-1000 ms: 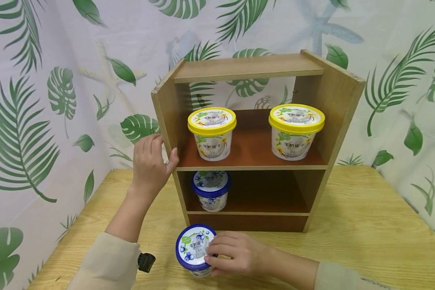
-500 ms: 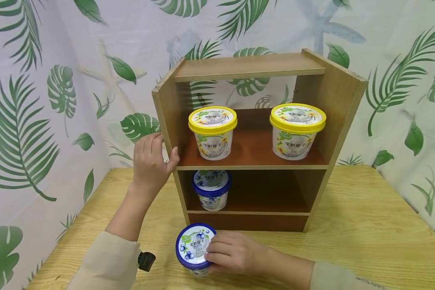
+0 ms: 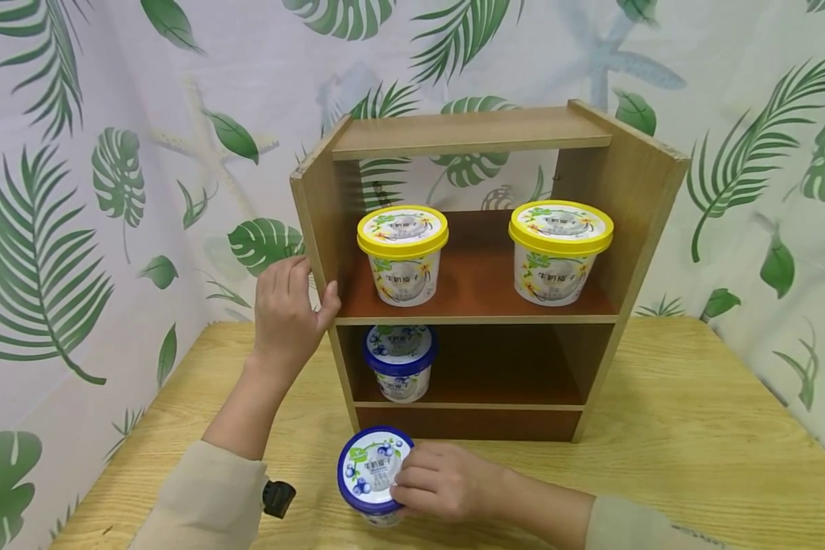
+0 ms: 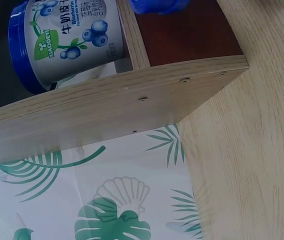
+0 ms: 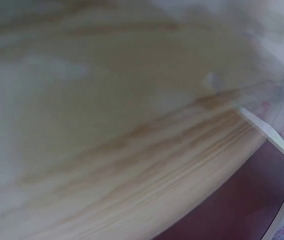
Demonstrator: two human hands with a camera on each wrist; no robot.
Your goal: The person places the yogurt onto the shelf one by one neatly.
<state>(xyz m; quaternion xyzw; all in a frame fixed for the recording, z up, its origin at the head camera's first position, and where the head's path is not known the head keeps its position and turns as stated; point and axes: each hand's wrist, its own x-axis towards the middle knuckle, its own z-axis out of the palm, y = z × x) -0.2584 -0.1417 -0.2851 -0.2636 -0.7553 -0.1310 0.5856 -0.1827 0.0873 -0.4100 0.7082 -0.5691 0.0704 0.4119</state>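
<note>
My left hand (image 3: 287, 305) holds the left side panel of a small wooden shelf unit (image 3: 477, 321), thumb at the panel's front edge. In front of the unit, my right hand (image 3: 447, 481) grips the right side of a tub with a blue lid (image 3: 374, 467) and blueberry print. Some of its fingers are hidden below the lid. Another blueberry tub (image 3: 400, 363) stands at the left of the lower compartment, and the left wrist view shows this blueberry tub (image 4: 77, 35) close up. Two yellow-lidded tubs stand above, one at left (image 3: 403, 256) and one at right (image 3: 560, 252).
The unit stands on a wood-grain table (image 3: 701, 428) before a leaf-print cloth (image 3: 199, 99). Its middle board (image 3: 481, 317) divides the two compartments, and side panels bound them. The right wrist view is mostly blurred table, with the unit's dark red base (image 5: 242, 200).
The right hand's fingers have closed up against each other on the blue-lidded tub, which stays almost in place. The left hand has not moved. The head view has shifted slightly.
</note>
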